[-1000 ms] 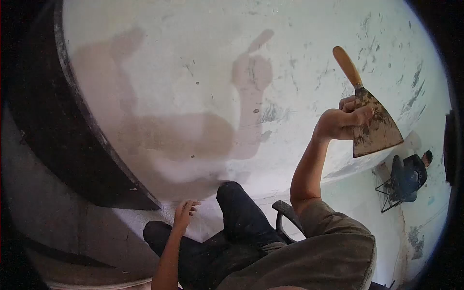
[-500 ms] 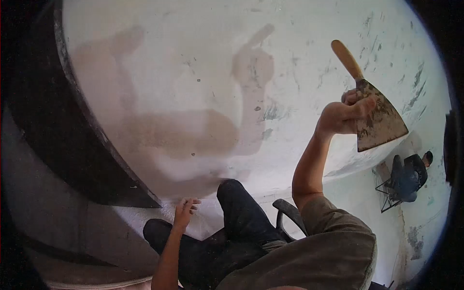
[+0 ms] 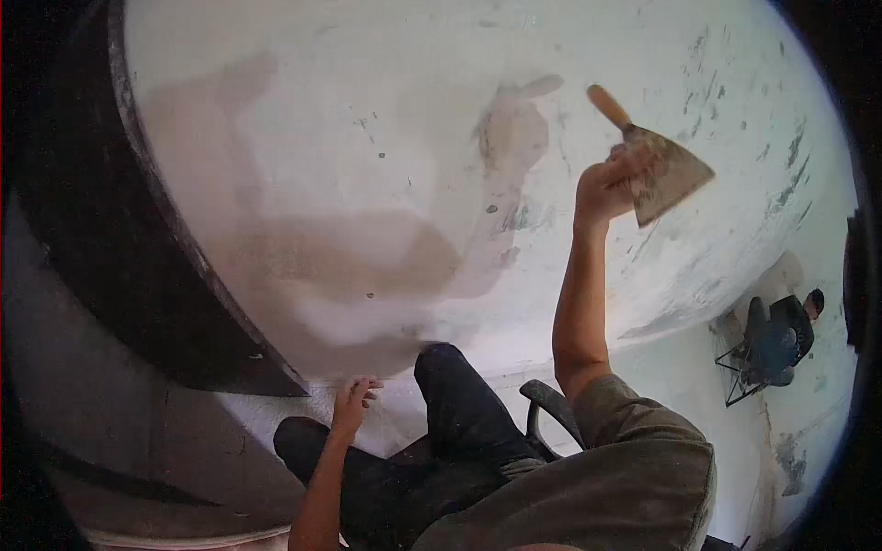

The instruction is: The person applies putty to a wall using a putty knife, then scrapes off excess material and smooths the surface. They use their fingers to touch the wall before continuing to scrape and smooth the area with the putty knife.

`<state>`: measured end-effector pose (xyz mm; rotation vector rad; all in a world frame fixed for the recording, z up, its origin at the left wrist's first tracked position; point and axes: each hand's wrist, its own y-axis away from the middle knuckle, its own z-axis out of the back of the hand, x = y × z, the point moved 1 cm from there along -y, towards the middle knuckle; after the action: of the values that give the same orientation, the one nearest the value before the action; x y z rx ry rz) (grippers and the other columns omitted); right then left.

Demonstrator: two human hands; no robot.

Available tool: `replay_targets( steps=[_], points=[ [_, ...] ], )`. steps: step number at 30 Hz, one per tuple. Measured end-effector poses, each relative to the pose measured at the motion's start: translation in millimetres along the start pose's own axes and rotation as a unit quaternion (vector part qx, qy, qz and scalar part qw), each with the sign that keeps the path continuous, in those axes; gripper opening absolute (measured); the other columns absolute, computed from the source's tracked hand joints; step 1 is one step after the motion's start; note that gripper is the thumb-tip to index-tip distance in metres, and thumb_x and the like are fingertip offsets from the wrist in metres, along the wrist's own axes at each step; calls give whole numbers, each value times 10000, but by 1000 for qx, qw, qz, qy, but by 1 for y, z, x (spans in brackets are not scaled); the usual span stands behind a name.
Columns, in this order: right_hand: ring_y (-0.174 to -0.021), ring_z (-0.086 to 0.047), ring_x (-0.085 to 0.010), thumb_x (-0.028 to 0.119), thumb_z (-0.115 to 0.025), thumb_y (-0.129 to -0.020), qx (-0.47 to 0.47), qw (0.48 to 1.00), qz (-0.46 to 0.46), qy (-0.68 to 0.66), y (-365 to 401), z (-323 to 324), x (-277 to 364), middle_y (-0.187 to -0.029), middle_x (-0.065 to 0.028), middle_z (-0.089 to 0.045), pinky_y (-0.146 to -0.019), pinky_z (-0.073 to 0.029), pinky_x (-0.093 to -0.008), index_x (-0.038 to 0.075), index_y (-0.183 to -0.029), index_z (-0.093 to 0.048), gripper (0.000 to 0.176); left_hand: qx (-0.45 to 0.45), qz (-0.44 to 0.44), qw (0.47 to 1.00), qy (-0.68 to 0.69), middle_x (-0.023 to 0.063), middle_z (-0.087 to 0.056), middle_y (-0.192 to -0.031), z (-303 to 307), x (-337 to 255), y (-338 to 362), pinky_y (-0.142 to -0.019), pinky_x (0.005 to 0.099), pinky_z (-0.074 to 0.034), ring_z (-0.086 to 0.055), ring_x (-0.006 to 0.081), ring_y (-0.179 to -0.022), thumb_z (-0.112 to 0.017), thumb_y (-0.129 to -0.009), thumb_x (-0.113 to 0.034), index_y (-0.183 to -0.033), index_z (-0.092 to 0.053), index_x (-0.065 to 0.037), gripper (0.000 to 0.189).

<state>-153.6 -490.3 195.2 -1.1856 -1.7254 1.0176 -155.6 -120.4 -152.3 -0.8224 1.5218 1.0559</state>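
My right hand (image 3: 608,188) is closed round the metal blade of a wide scraper (image 3: 669,174), in front of the pale wall (image 3: 413,110). The wooden handle sticks out up and to the left, and the broad blade edge faces right. Rust-like stains mark the blade. Near my knee, low in the view, my left hand (image 3: 356,401) has its fingers apart and holds nothing. Shadows of my arm and the tool fall on the wall, which carries dark scuffs and small spots.
A dark band (image 3: 119,230) with a raised edge curves down the left side. Part of a black chair armrest (image 3: 551,413) shows beside my leg. Another person (image 3: 776,340) sits on a folding seat at the far right.
My right hand has moved left and slightly up with the scraper, which has turned a little. My left hand has hardly moved.
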Motion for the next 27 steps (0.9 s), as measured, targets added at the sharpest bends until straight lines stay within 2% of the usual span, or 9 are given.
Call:
replay_targets(
  steps=[1, 2, 5, 9, 10, 13, 17, 22, 27],
  points=[
    [-578, -443, -127, 90, -434, -957, -64, 998, -12, -10, 9, 2, -12, -658, -32, -467, -508, -351, -291, 18, -713, -483, 259, -6, 9, 1000, 0, 43, -676, -978, 0, -1, 1, -685, 243, -404, -546, 100, -793, -464, -963, -285, -1029, -595, -63, 266],
    [-547, -453, -139, 96, -445, -963, -117, 965, 213, 99, 13, -13, -39, -631, -32, -467, -491, -358, -289, 7, -738, -511, 251, -6, 11, 1000, 0, 43, -676, -978, 0, -2, 1, -685, 243, -404, -546, 100, -793, -464, -963, -285, -1029, -595, -63, 266],
    [-484, -413, -160, 133, -432, -984, 108, 991, -61, 50, -5, -10, 14, -569, -51, -441, -456, -345, -321, -6, -758, -530, 283, -6, -13, 1000, 6, 42, -671, -974, 1, -1, 0, -685, 240, -402, -547, 102, -795, -471, -962, -284, -1042, -594, -63, 265],
    [-475, -356, -123, 161, -424, -994, 54, 998, -12, -9, 1, -2, 24, -564, -19, -398, -439, -294, -300, 41, -703, -477, 319, -5, -30, 1000, -5, 46, -665, -968, -4, -5, 2, -684, 247, -407, -550, 111, -787, -472, -963, -269, -1035, -596, -53, 259],
    [-500, -336, -99, 186, -420, -1000, 76, 983, -104, -132, 9, 0, 27, -585, 3, -397, -452, -275, -269, 34, -706, -483, 337, -10, -42, 999, -21, 46, -663, -953, -6, -10, 4, -681, 252, -411, -552, 115, -784, -471, -964, -264, -1030, -596, -47, 259],
    [-506, -332, -47, 184, -430, -994, 170, 854, -286, -399, 37, 11, 59, -594, 38, -391, -441, -245, -229, 61, -703, -474, 320, -32, -119, 992, -37, 51, -654, -899, -12, -10, 4, -672, 261, -420, -558, 133, -772, -465, -968, -256, -1009, -594, -37, 258],
    [-448, -278, -59, 177, -452, -963, 330, 688, -499, -410, 106, 19, 99, -576, 33, -375, -415, -199, -239, 76, -735, -448, 250, -59, -179, 981, -54, 76, -640, -856, -24, -33, 18, -659, 270, -420, -535, 141, -719, -417, -982, -286, -956, -578, -17, 314],
    [-458, -323, -55, 208, -507, -948, 472, 494, -611, -401, 191, 35, 133, -553, 41, -391, -420, -224, -237, 99, -736, -481, 240, -86, -197, 960, 182, 77, -627, -827, -32, -29, 23, -660, 268, -407, -510, 128, -705, -371, -983, -336, -967, -562, -22, 368],
    [-480, -327, -41, 215, -520, -951, 519, 395, -627, -426, 254, 48, 137, -600, 56, -426, -436, -235, -229, 93, -770, -518, 219, -74, -191, 970, 134, 56, -617, -801, -34, -63, 41, -677, 251, -410, -515, 104, -727, -397, -986, -315, -977, -558, -21, 336]
  ],
)
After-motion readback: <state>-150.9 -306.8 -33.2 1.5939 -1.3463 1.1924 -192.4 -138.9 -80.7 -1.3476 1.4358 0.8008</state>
